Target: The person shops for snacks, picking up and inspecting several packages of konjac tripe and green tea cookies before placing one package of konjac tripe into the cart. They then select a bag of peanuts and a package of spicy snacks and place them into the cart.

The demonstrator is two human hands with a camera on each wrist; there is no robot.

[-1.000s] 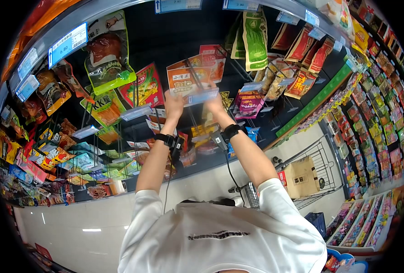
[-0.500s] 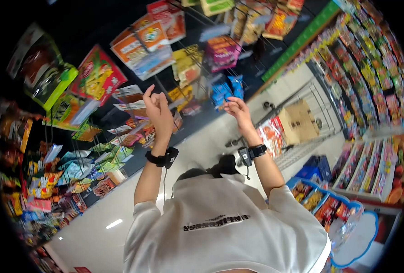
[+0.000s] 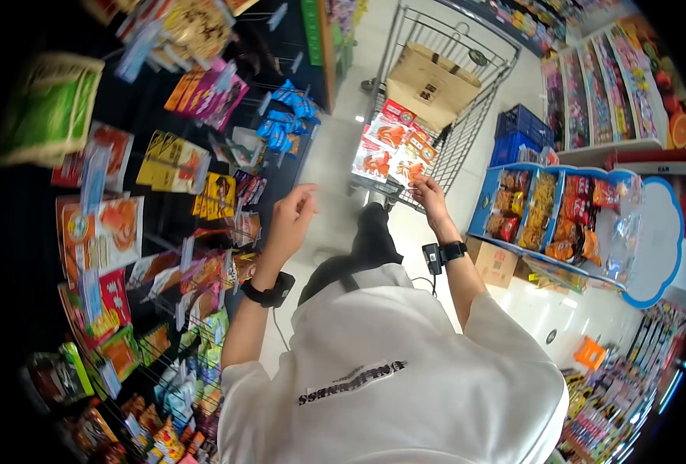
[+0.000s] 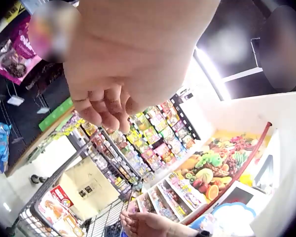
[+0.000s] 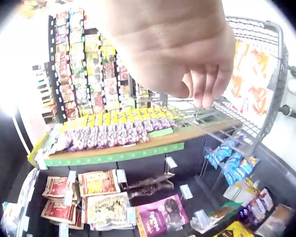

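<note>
My left hand (image 3: 290, 224) hangs in the air beside the snack shelf, its fingers loosely bent around nothing. In the left wrist view its fingers (image 4: 106, 109) are bent toward the palm with nothing in them. The right hand (image 3: 431, 204) is held over the near end of a wire shopping cart (image 3: 467, 108); it too is bare, fingers relaxed. Inside the cart lie red-and-white food packets (image 3: 390, 147) with a brown paper bag (image 3: 428, 87) behind them. The right wrist view shows the right hand (image 5: 187, 59) overlapping the cart's wire side.
Hanging snack packets line the dark shelf at left, among them orange-and-white packs (image 3: 109, 232) and blue bags (image 3: 285, 124). To the right stand a blue-edged snack bin (image 3: 478, 213), a blue crate (image 3: 513, 138) and a cardboard box (image 3: 491, 261). Pale floor lies between.
Both hands have come away from the orange-and-white packs on the rack, which they touched a second ago. The view has turned right, toward the cart, and the hands have moved apart.
</note>
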